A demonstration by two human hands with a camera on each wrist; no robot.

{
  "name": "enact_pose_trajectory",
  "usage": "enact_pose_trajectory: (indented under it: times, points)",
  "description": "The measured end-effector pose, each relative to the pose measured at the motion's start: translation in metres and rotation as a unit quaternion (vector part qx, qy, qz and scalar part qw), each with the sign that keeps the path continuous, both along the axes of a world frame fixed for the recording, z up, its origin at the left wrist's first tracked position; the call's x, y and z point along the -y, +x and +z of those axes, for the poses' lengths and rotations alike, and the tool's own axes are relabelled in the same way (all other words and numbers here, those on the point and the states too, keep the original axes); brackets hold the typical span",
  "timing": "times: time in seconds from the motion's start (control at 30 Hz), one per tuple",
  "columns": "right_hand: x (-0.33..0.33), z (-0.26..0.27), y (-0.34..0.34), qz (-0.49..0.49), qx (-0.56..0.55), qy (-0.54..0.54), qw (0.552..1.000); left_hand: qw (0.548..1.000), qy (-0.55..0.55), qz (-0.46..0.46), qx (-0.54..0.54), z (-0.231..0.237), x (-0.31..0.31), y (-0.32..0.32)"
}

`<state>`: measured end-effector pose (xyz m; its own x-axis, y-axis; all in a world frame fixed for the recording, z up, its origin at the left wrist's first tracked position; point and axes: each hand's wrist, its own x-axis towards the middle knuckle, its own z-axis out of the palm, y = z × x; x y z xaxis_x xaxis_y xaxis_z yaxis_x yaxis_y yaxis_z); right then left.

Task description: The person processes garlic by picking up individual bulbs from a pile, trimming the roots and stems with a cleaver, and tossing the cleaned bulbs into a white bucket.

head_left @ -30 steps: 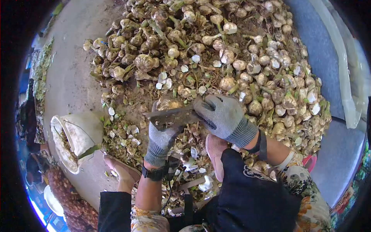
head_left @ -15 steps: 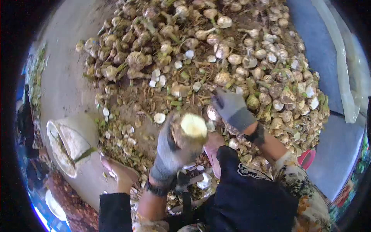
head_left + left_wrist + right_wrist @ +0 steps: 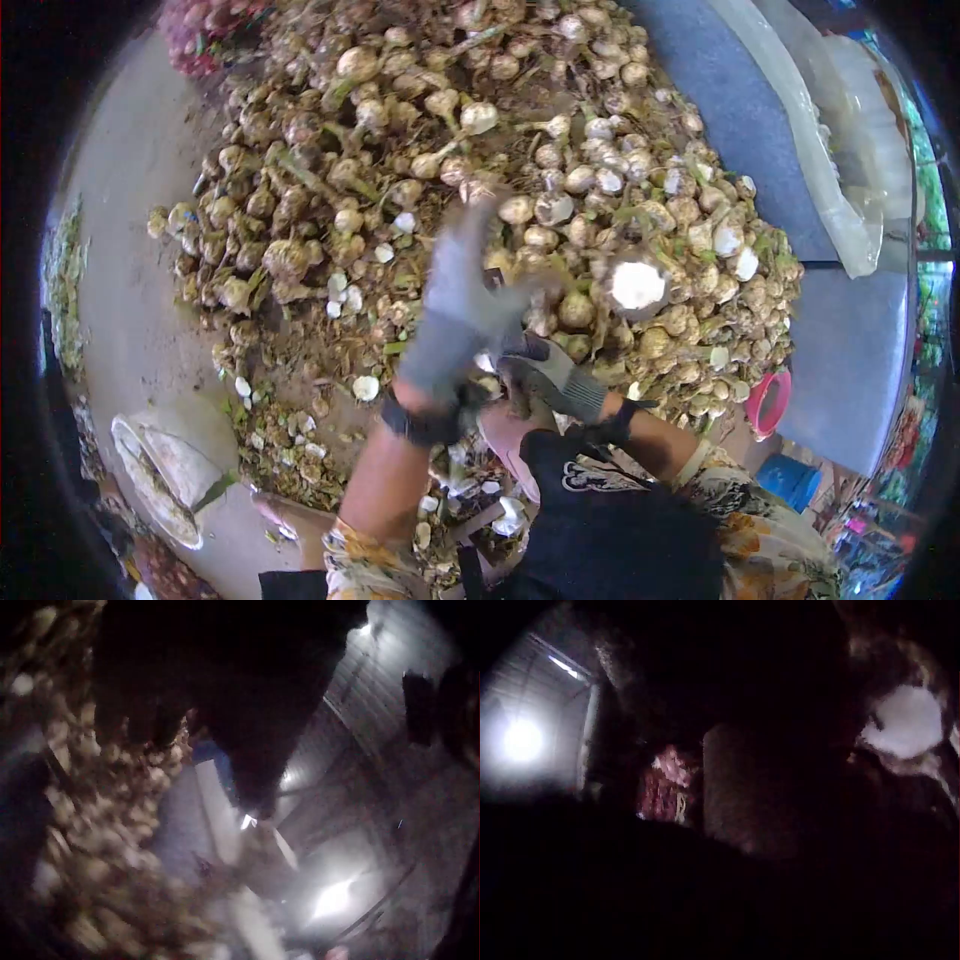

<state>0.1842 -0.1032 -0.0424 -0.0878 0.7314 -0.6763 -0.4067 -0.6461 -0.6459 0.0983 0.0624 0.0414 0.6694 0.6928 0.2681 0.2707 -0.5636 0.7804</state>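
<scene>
My gloved left hand (image 3: pixel 465 310) is stretched over the garlic pile, blurred, its fingers extended and holding nothing. Right of it, a garlic bulb (image 3: pixel 638 287) with a broad white cut face shows over the heaped bulbs; a white cut face (image 3: pixel 907 724) also appears in the dark right wrist view. My gloved right hand (image 3: pixel 555 378) is near my shoe and lap, its fingers curled round a knife (image 3: pixel 518 395), of which only a dark part shows below the fingers. The left wrist view is blurred and shows mostly the pile.
Garlic bulbs (image 3: pixel 285 260) with stalks cover the floor ahead, trimmed ones at the right. Cut scraps (image 3: pixel 295 440) lie around my feet. A whitish bucket (image 3: pixel 185 460) lies tipped at the left. At the right are a grey-blue sheet (image 3: pixel 835 350), a pink ring-shaped item (image 3: pixel 768 403) and a blue container (image 3: pixel 787 482).
My left hand has swung forward from my lap and let go of the cut garlic bulb, which is now to its right. My right hand has drawn back toward my lap. The head view has shifted.
</scene>
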Motion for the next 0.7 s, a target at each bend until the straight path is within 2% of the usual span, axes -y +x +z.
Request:
enact_pose_trajectory:
  times: [0.03, 0.1, 0.13, 0.2, 0.23, 0.27, 0.33, 0.37, 0.4, 0.43, 0.5, 0.53, 0.57, 0.63, 0.7]
  points:
    - [0.001, 0.023, 0.008, -0.014, -0.004, -0.028, 1.000, 0.991, -0.116, 0.058, -0.033, -0.056, -0.053, 0.008]
    - [0.019, 0.007, 0.013, -0.040, 0.141, 0.090, 0.985, 0.961, -0.124, 0.175, -0.173, -0.095, -0.102, 0.045]
    - [0.023, 0.001, 0.015, -0.049, 0.211, 0.149, 0.965, 0.948, -0.143, 0.175, -0.225, -0.112, -0.119, 0.068]
    - [0.017, 0.018, 0.027, -0.048, 0.159, 0.093, 0.982, 0.933, -0.211, 0.154, -0.248, -0.131, -0.137, 0.094]
    - [0.020, 0.025, 0.034, -0.047, 0.132, 0.068, 0.988, 0.930, -0.251, 0.142, -0.228, -0.140, -0.140, 0.097]
    - [0.023, 0.026, 0.037, -0.048, 0.102, 0.041, 0.993, 0.955, -0.234, 0.133, -0.128, -0.149, -0.137, 0.088]
    - [0.029, 0.020, 0.039, -0.068, 0.108, 0.024, 0.992, 0.972, -0.194, 0.108, 0.074, -0.170, -0.135, 0.064]
    - [0.029, 0.019, 0.043, -0.070, 0.116, 0.022, 0.991, 0.950, -0.291, 0.105, 0.032, -0.148, -0.128, 0.049]
    - [0.022, 0.027, 0.045, -0.076, 0.108, 0.017, 0.991, 0.952, -0.277, 0.116, 0.063, -0.154, -0.118, 0.029]
    - [0.016, 0.036, 0.046, -0.083, 0.100, 0.013, 0.991, 0.921, -0.362, 0.117, 0.086, -0.146, -0.102, 0.010]
    - [-0.006, 0.047, 0.044, -0.026, 0.317, 0.126, 0.940, 0.877, -0.462, 0.076, 0.107, -0.116, -0.071, -0.031]
    - [-0.018, 0.052, 0.041, 0.003, 0.416, 0.184, 0.890, 0.872, -0.477, 0.032, 0.106, -0.098, -0.057, -0.048]
    - [-0.031, 0.064, 0.036, 0.040, 0.483, 0.205, 0.850, 0.881, -0.455, 0.073, 0.110, -0.074, -0.036, -0.054]
    - [-0.056, 0.087, 0.024, 0.109, 0.608, 0.245, 0.747, 0.883, -0.450, 0.064, 0.121, -0.045, -0.012, -0.067]
    - [-0.067, 0.090, 0.010, 0.146, 0.671, 0.308, 0.658, 0.876, -0.467, 0.071, 0.096, -0.028, 0.003, -0.084]
